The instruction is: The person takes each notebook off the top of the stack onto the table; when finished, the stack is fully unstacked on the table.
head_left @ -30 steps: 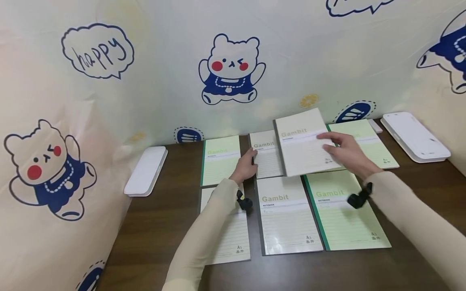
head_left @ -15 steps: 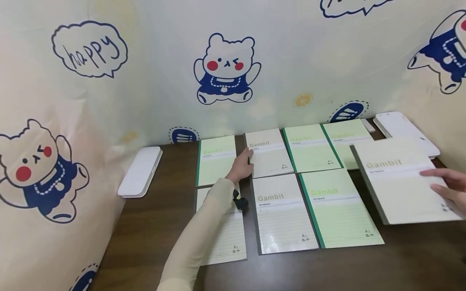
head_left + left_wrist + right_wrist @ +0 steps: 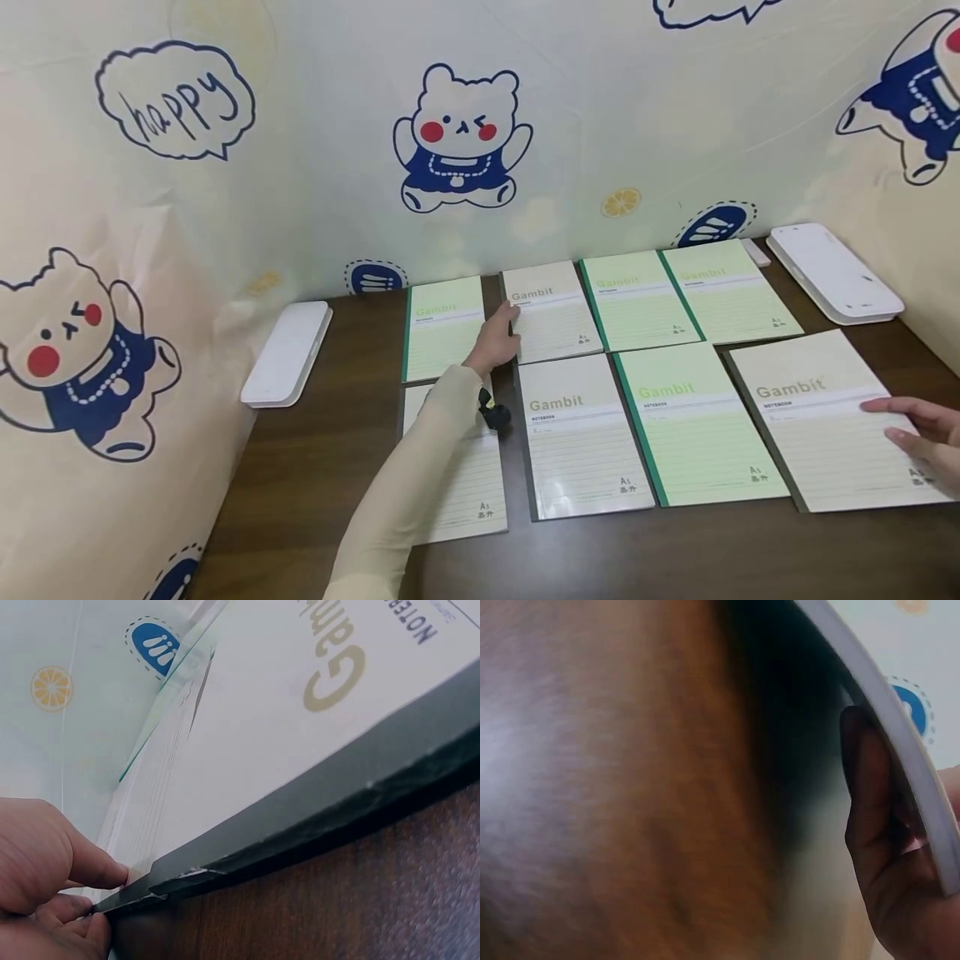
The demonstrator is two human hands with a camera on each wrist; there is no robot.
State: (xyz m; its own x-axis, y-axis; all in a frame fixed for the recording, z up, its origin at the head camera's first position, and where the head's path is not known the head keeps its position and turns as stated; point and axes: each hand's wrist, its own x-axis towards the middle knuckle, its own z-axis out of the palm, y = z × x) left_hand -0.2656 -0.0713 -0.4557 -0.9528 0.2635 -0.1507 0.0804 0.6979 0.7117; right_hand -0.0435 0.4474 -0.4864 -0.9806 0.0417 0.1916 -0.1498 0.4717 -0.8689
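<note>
In the head view my right hand [image 3: 926, 437] grips the right edge of a white notebook [image 3: 813, 442] with a grey spine, at the far right of the front row. In the right wrist view the hand's fingers [image 3: 870, 780] lie along both faces of this notebook's curved page edge [image 3: 907, 742], above the brown table. My left hand [image 3: 495, 337] is at the grey spine of a white notebook [image 3: 551, 321] in the back row. The left wrist view has its fingers [image 3: 97, 866] pinching the spine's corner, some above it and some at its lower edge.
Green notebooks [image 3: 637, 308] and white ones [image 3: 585, 450] lie in two rows on the dark wood table [image 3: 337, 483]. White flat boxes stand at left [image 3: 287, 354] and right [image 3: 832, 275]. A cartoon-printed cloth [image 3: 322, 192] hangs behind.
My right hand has carried the white notebook rightward from above the back row, then lowered it beside the front green notebook. The left hand has stayed at its notebook's spine.
</note>
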